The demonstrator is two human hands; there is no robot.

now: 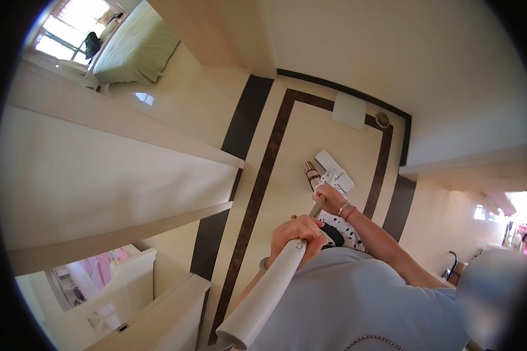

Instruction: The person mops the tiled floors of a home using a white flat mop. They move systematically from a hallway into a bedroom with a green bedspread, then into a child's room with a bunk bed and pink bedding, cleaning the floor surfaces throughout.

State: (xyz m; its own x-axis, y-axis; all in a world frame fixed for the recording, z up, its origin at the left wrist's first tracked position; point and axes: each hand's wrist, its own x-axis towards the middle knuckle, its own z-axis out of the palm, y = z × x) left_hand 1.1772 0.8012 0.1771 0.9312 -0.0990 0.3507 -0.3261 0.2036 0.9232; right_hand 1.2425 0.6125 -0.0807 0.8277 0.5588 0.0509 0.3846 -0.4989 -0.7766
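My left hand (298,234) is wrapped round the pole of a white flat mop (335,169), just at the end of its thick white upper section (269,298). Further down the same pole, my right hand (331,199) closes on a thinner greyish part. The pole slants from the lower left, in front of my body, toward the floor. On the tiles lies the mop's rectangular white head, just beyond my feet. Beside it shows one foot in a dark strapped sandal (312,175); white trousers with black dots partly hide the lower pole.
Dark border strips frame the beige floor tiles (310,134). Against the far wall lies a pale square plate like a scale (349,111), with a small round object (382,120) beside it. Doorways open on a green-covered bed (137,50) and a pink-bedded room (105,266).
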